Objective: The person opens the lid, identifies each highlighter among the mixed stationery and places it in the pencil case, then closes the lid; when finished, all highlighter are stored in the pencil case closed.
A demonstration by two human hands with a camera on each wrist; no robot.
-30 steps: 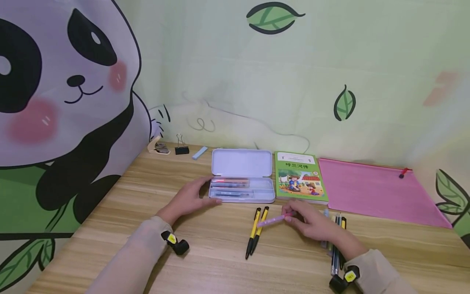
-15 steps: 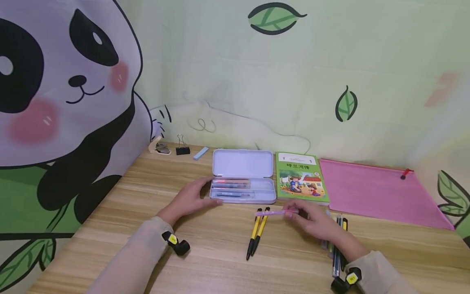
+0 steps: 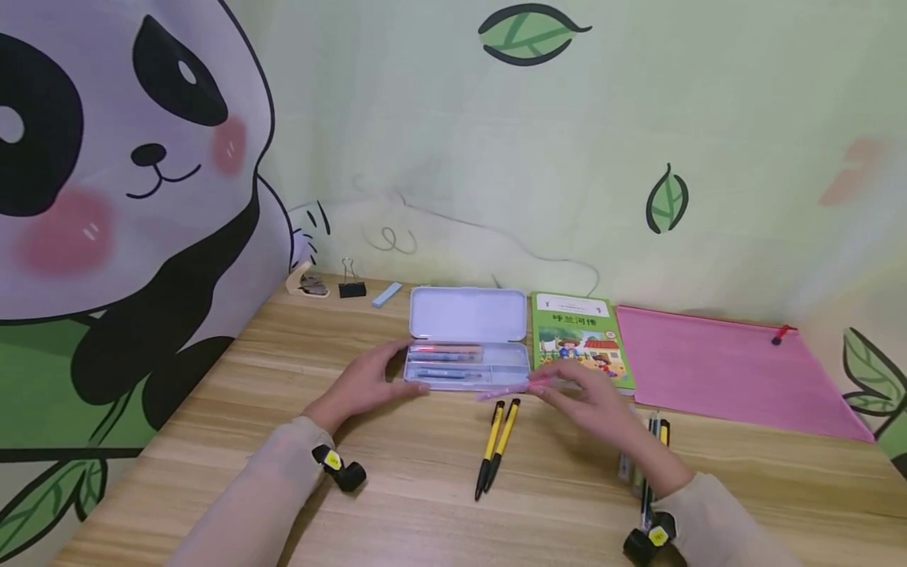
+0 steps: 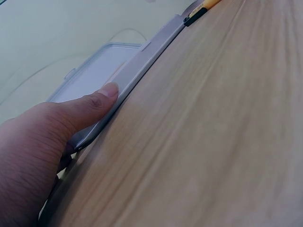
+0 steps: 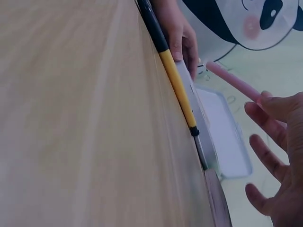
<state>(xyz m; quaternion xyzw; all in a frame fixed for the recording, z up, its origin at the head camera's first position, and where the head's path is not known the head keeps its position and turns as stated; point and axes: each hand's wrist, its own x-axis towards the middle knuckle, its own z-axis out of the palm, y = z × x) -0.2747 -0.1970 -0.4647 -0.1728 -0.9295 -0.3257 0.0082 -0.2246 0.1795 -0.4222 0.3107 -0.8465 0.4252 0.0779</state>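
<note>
A white pencil case (image 3: 510, 378) lies with its lid up, several pens (image 3: 446, 353) in its compartments. My left hand (image 3: 364, 383) grips the case's left end; in the left wrist view the thumb (image 4: 97, 104) presses its front wall. Between thumb and forefinger, my right hand (image 3: 591, 405) pinches a pink-purple pen (image 3: 506, 390). That pen is level with the case's front edge in the head view and raised off the table in the right wrist view (image 5: 232, 81). Two yellow-and-black pens (image 3: 496, 449) lie side by side just in front of the case.
A green book (image 3: 577, 331) lies right of the case, beside a pink zip pouch (image 3: 730, 370). More pens (image 3: 646, 465) are partly hidden under my right forearm. A stapler (image 3: 308, 283), a black binder clip (image 3: 352, 289) and a light-blue bar (image 3: 386, 294) sit near the wall.
My right hand has moved up and slightly left, carrying the pink-purple pen from above the yellow pens to the case's front edge. My left hand stays on the case.
</note>
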